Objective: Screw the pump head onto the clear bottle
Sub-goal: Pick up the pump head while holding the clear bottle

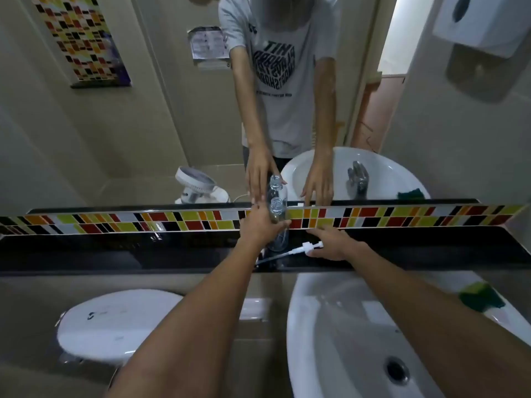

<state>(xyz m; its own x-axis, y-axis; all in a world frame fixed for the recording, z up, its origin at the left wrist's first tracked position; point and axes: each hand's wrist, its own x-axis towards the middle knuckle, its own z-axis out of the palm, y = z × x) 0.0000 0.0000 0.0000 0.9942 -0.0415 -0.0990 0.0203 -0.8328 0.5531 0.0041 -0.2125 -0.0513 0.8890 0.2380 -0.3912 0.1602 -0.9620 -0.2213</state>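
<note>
A clear plastic bottle stands upright with an uncapped neck on the black ledge below the mirror. My left hand is wrapped around its left side, thumb across the front. To the right, a white pump head lies on its side on the ledge, its thin dip tube pointing left toward me. My right hand rests over the pump's nozzle end, fingers spread against it; a firm hold is not evident. The mirror repeats both hands and the bottle.
A white washbasin sits below my right arm, with a green and yellow sponge on its rim. A white toilet lid lies at lower left. A coloured tile strip backs the ledge. A white dispenser hangs at upper right.
</note>
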